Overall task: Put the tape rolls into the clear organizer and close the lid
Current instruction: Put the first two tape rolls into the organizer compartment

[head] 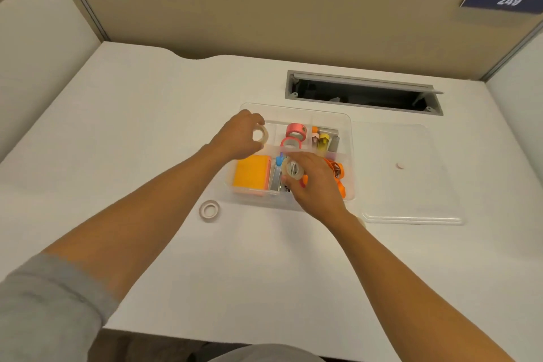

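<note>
The clear organizer (348, 126) sits open on the white desk, its lid (411, 185) lying flat to its right. My left hand (238, 138) holds a clear tape roll (260, 134) over the organizer's back left compartment. My right hand (314, 182) grips another clear tape roll (293, 170) above the front middle of the organizer. Two pink tape rolls (296, 131) stand in a middle back compartment. One whitish tape roll (209, 210) lies on the desk in front of the organizer's left corner.
Inside the organizer are orange sticky notes (252, 175), orange clips (338, 173) and small coloured items (324, 139). An open cable hatch (364, 94) lies behind it. A small pink disc (399, 166) rests on the lid. Partition walls surround the desk.
</note>
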